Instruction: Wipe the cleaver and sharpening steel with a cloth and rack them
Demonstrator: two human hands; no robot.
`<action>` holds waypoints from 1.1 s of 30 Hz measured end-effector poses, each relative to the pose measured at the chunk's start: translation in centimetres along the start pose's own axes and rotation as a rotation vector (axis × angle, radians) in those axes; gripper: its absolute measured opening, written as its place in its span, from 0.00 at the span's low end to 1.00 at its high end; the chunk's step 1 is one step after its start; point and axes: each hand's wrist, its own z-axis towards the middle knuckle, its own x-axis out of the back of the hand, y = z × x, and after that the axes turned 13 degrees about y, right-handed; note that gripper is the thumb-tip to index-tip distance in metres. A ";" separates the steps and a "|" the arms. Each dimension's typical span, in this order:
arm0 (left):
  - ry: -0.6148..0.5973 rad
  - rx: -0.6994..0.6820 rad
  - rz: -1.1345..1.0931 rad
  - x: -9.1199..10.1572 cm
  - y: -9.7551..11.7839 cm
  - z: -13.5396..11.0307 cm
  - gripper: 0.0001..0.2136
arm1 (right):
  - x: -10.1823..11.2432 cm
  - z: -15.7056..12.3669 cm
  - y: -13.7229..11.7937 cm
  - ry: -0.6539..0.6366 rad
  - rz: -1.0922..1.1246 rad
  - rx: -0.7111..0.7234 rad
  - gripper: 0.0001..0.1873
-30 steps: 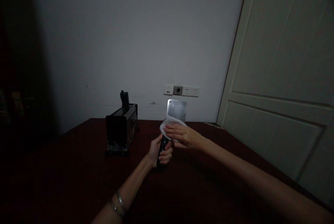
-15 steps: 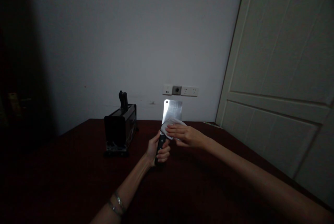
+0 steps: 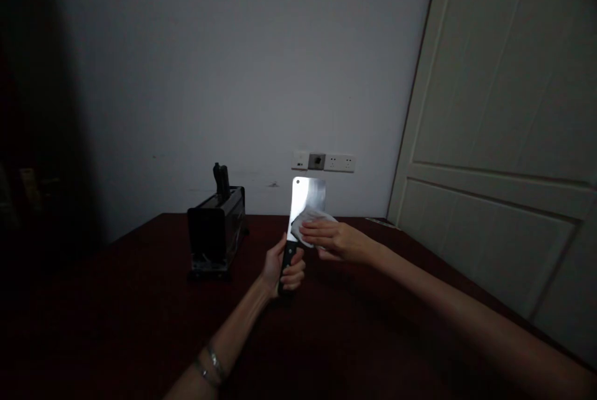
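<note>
A cleaver (image 3: 301, 195) with a wide shiny blade and a dark riveted handle stands upright in front of me, blade up. My left hand (image 3: 282, 266) is closed round its handle. My right hand (image 3: 333, 240) holds a whitish cloth (image 3: 305, 219) against the lower part of the blade, its fingers laid over the cloth. The cloth and fingers hide part of the blade and its right edge near the handle.
On the dark red table (image 3: 326, 338), to the left, stands a knife block (image 3: 217, 226) with dark handles sticking out of its top. Behind are a pale wall with sockets (image 3: 339, 163) and, at the right, a panelled door (image 3: 489, 201).
My right hand has shifted slightly to the right with the cloth, baring more of the blade just above the handle. My left hand keeps its hold on the cleaver.
</note>
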 end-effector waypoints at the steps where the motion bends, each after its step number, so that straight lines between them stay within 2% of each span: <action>1: -0.001 -0.018 -0.004 0.0 0.2 -0.1 0.27 | 0.3 -0.2 0.1 -0.007 -0.004 0.000 0.21; 4: 0.003 -0.036 -0.009 0.1 0.4 -0.2 0.28 | 0.9 -0.3 0.5 -0.025 -0.032 0.001 0.20; 9: -0.012 0.040 0.028 0.1 -0.1 0.1 0.28 | 0.8 0.6 0.3 -0.077 -0.038 0.039 0.20; 13: -0.028 0.014 0.032 -0.1 0.1 0.0 0.28 | 1.7 0.2 0.5 -0.109 -0.042 0.034 0.21; 20: -0.027 0.026 0.025 0.0 -0.3 0.1 0.27 | 2.6 0.4 2.9 -0.046 -0.107 -0.037 0.20; 23: -0.029 -0.007 0.007 0.0 -0.2 0.0 0.27 | 2.1 0.8 2.1 -0.026 -0.099 -0.030 0.19; 26: -0.027 -0.050 -0.014 0.0 0.1 -0.1 0.26 | 1.9 0.7 1.2 -0.105 -0.025 0.043 0.20; 28: -0.030 -0.043 -0.019 0.0 0.1 0.0 0.26 | 2.1 0.4 1.3 -0.124 -0.004 0.042 0.20; 33: -0.025 -0.014 -0.029 -0.1 -0.4 0.2 0.27 | 2.5 0.1 2.0 -0.030 -0.021 -0.053 0.19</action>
